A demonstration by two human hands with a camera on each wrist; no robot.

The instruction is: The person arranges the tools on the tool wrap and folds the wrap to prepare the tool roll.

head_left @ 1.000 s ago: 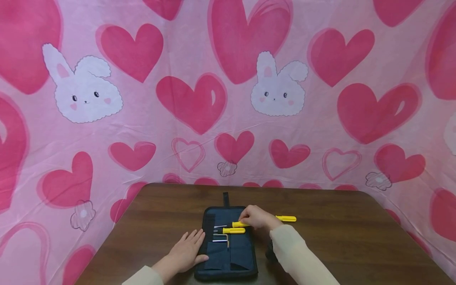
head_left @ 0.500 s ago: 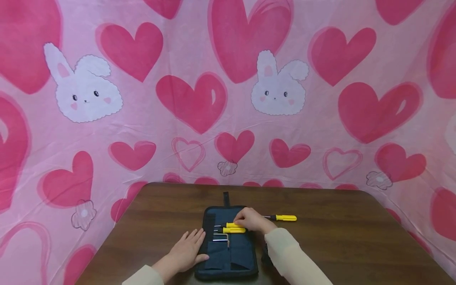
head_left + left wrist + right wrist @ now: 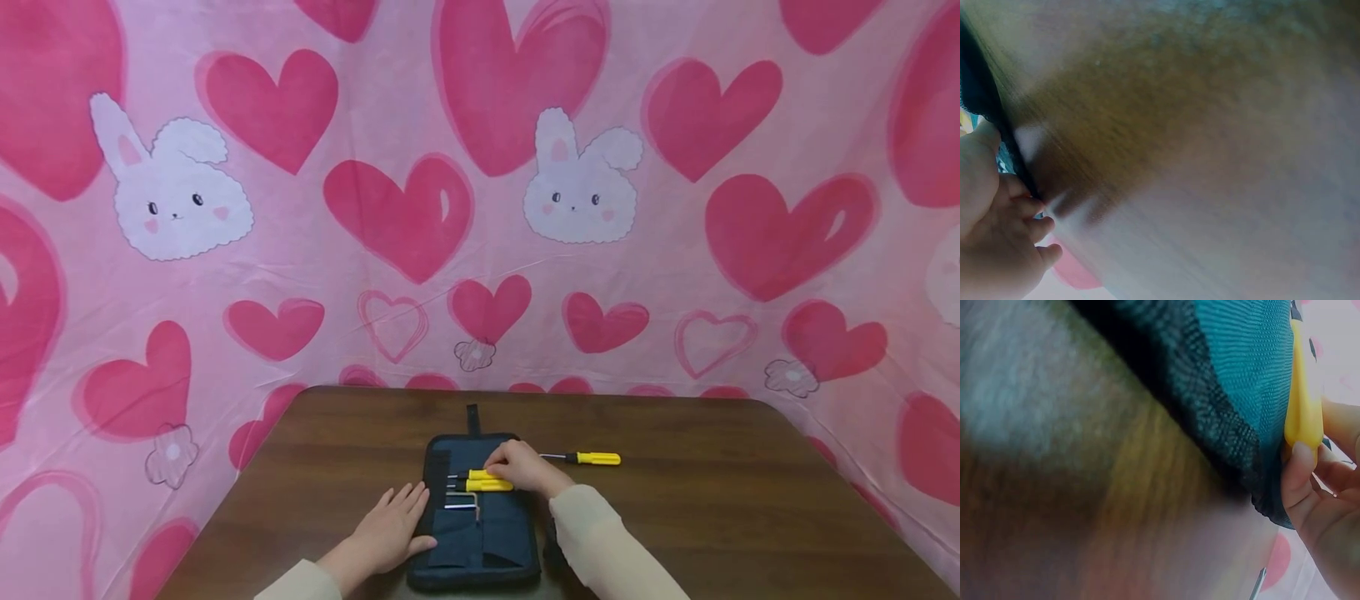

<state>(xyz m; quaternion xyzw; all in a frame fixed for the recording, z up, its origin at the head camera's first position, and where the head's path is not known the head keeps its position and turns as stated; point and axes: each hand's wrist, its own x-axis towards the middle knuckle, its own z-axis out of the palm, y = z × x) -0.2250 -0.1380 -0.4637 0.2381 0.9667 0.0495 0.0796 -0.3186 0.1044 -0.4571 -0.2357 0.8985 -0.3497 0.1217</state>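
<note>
An unfolded dark blue tool case (image 3: 453,546) lies on the table with its pockets facing up. My right hand (image 3: 525,468) pinches the yellow handle of a screwdriver (image 3: 478,475), whose shaft points left into the case's black loops. Just below it a second yellow-handled screwdriver (image 3: 491,485) sits in the case. Two L-shaped hex keys (image 3: 465,500) are tucked in under that. My left hand (image 3: 393,525) rests with straight fingers on the case's left edge. In the right wrist view, thumb and fingers are at the end of a yellow handle (image 3: 1304,394).
A third yellow-handled screwdriver (image 3: 598,458) lies on the brown table (image 3: 712,500) right of the case. A dark object (image 3: 553,546), partly hidden by the right sleeve, is beside the case. The case's strap (image 3: 473,419) extends toward the back; a pink heart-patterned cloth hangs behind.
My right hand has moved left with the upper screwdriver, whose shaft slid further into the loops. More of the screwdriver on the table now shows. The left hand stays in place.
</note>
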